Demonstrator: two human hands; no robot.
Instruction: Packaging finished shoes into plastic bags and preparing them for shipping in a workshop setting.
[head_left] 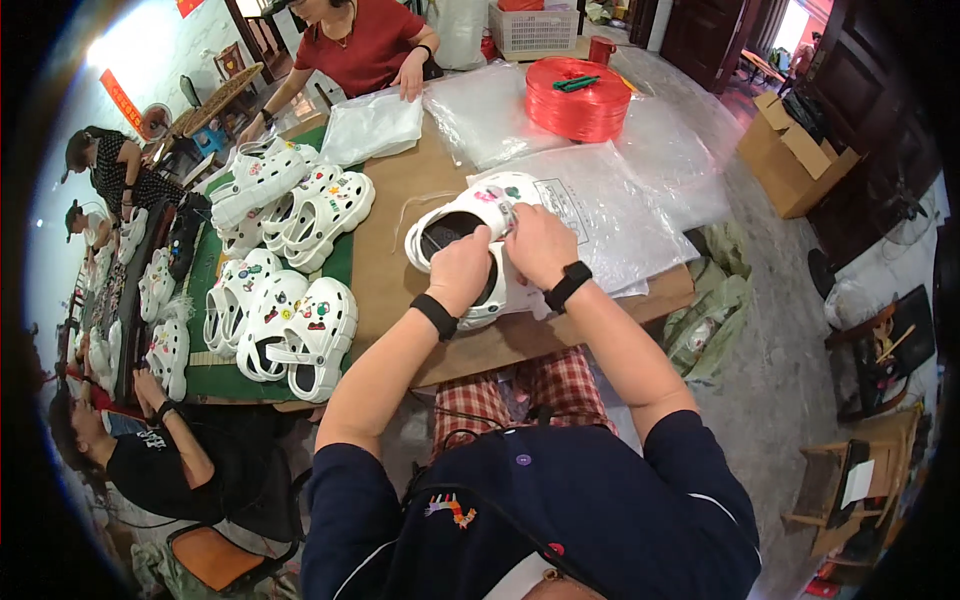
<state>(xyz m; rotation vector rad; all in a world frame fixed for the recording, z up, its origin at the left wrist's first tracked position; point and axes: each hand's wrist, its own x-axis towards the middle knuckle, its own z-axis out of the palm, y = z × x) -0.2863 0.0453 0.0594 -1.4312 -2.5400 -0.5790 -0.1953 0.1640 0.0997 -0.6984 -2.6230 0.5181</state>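
Observation:
A pair of white clogs with a dark insole and colourful charms lies on the table in front of me. The far clog (432, 222) points its toe to the right, and the near clog (515, 293) is partly covered by my hands. With curled fingers, my left hand (462, 268) is closed at the opening of the far clog. My right hand (541, 246) is closed too, its fingertips pressed on the upper near the charms. Whatever small part lies between the fingertips is hidden. A clear plastic bag (610, 215) is spread under and beside the pair.
More white clogs (325, 222) are piled on the green mat to my left. A red twine roll (560, 115) with a green-handled tool sits on stacked plastic bags. Across the table a person in red (365, 45) touches a white bag (372, 128). A cardboard box (785, 165) stands right.

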